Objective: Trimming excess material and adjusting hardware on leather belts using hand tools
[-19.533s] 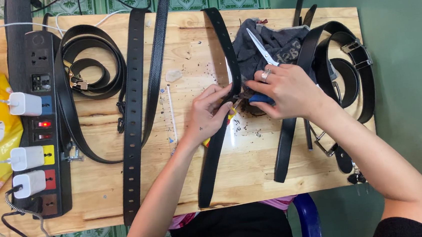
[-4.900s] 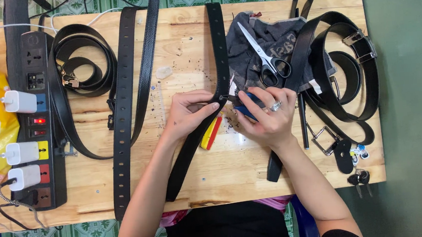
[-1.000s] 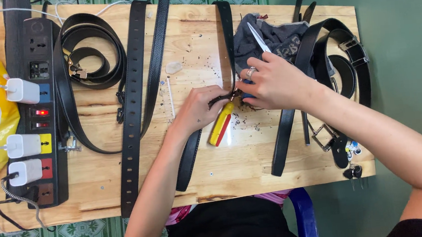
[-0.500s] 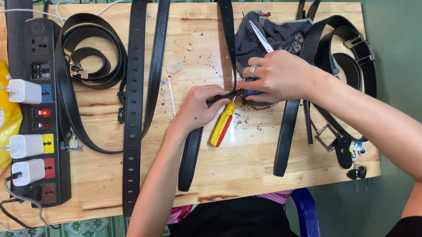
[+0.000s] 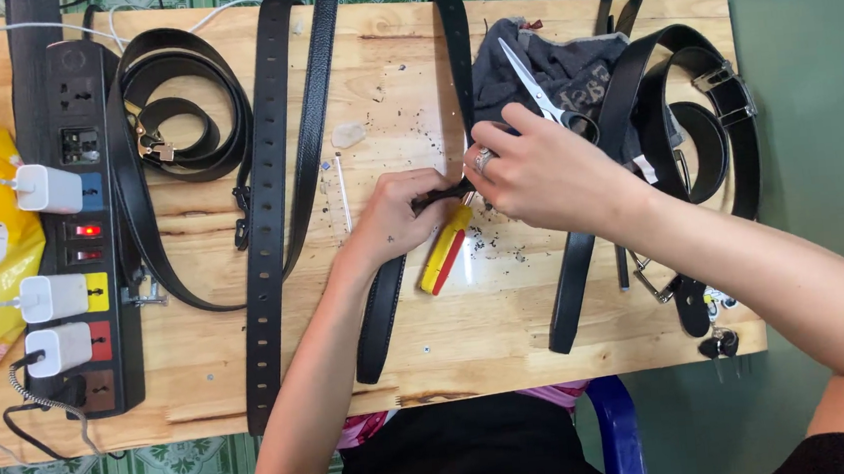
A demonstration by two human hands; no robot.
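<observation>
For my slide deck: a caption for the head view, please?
Both hands, left hand and right hand, pinch a black belt on a wooden table.

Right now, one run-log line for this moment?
left hand: pinching black belt | right hand: on same belt | scissors: on grey cloth

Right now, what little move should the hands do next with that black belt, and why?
Probably press the yellow tool down. The left hand pins the black belt on the wooden table, and the right hand covers the tool's tip there.
</observation>
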